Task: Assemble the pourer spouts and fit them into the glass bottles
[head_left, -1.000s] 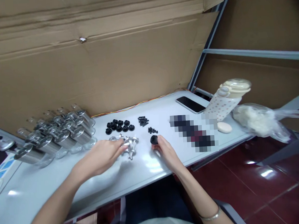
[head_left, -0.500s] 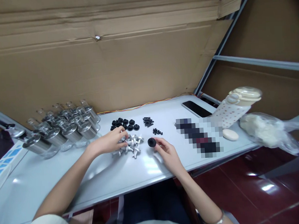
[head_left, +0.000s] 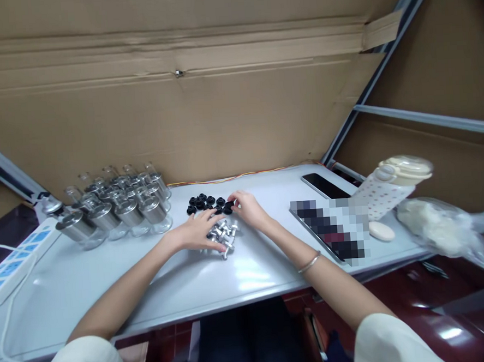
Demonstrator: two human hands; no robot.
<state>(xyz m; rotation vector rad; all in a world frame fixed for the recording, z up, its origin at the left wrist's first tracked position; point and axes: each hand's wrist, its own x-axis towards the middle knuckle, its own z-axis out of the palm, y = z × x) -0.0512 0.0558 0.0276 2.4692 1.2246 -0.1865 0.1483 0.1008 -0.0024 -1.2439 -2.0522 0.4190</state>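
My left hand (head_left: 198, 232) lies with fingers spread over a heap of small silver metal pieces (head_left: 228, 235), thumb and fingertips at its edges. Behind the heap is a cluster of black round flanged parts (head_left: 202, 201). At the right end of this cluster, my right hand (head_left: 248, 210) pinches a black round part (head_left: 229, 205) between thumb and fingers, low over the table. My right hand and forearm hide the table area behind them.
Several glass-and-steel bottles (head_left: 123, 213) stand at the left, beside a power strip (head_left: 15, 266). On the right are a phone (head_left: 326, 185), a blurred-out flat object (head_left: 325, 233), a white oval item (head_left: 381, 231), a tumbler (head_left: 390, 191) and a plastic bag (head_left: 437, 229).
My right hand has carried the black round part forward and left, from the table's middle to the black cluster. My left hand stays at the silver pieces, its fingers now more spread. The view has shifted.
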